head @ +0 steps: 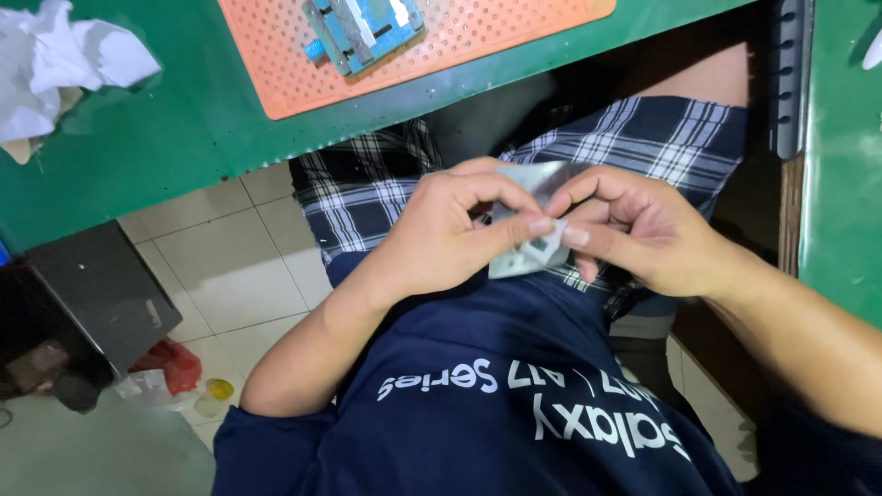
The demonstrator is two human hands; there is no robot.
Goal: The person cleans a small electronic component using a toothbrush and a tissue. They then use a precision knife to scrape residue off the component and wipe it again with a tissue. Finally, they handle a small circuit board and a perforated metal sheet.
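Both hands meet over the lap, below the green tabletop (165,138). The left hand (441,239) and right hand (643,234) pinch a small silvery packet (528,257), fingers clamped on its edge. It looks like peeling or tearing; that needs a steady opposing pull.

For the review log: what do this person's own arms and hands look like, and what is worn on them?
Both arms are bare from the upper arm down. The left hand and right hand wear no gloves, rings, watch or wristbands that can be seen. Short dark navy sleeves of a T-shirt with white lettering end near the elbows. Fingernails are short and unpainted.
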